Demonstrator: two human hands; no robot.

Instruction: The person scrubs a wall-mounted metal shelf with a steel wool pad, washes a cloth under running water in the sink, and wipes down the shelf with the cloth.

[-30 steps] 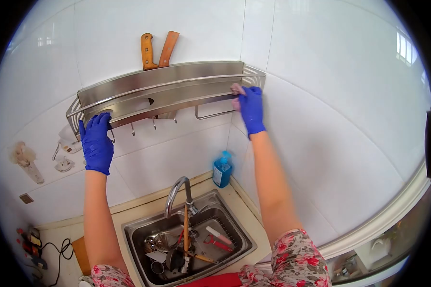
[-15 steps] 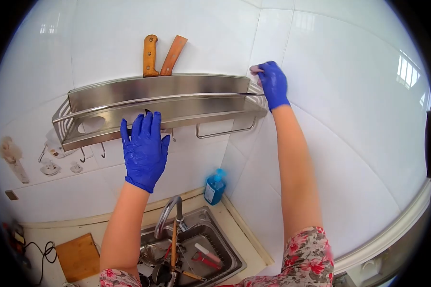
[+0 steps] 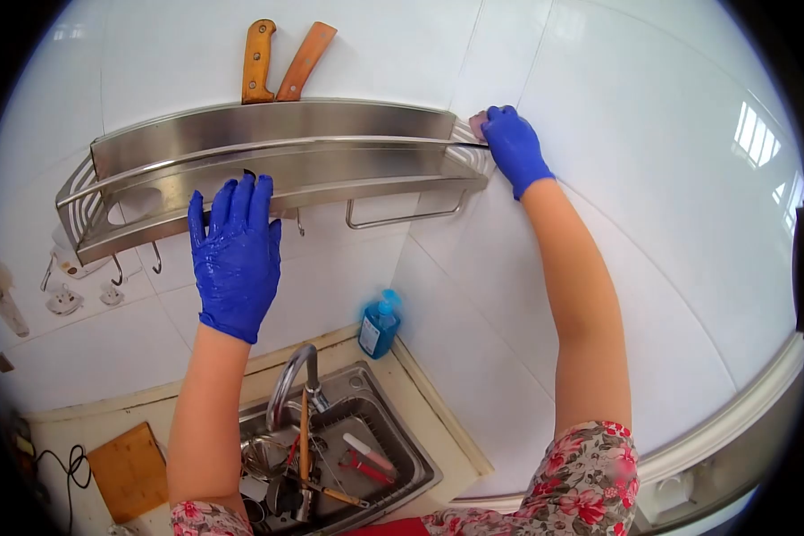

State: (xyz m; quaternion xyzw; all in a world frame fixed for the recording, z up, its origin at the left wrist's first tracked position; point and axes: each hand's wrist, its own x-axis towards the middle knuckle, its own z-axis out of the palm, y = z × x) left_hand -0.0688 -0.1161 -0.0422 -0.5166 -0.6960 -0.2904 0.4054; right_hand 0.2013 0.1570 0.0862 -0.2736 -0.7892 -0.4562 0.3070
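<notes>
Left hand (image 3: 234,268) lies spread on rack (image 3: 348,125); right hand (image 3: 515,147) clasps cloth (image 3: 478,125) at rack's 3 o'clock. Sink (image 3: 411,438), 6 o'clock, contains utensils (image 3: 305,438).

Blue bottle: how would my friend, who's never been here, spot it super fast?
Find the metal sink at the bottom, then its curved faucet. Just right of the faucet, on the cream counter, stands the bottle. Unlike the silver faucet, it is bright blue, with a pump top and a white label.
</notes>
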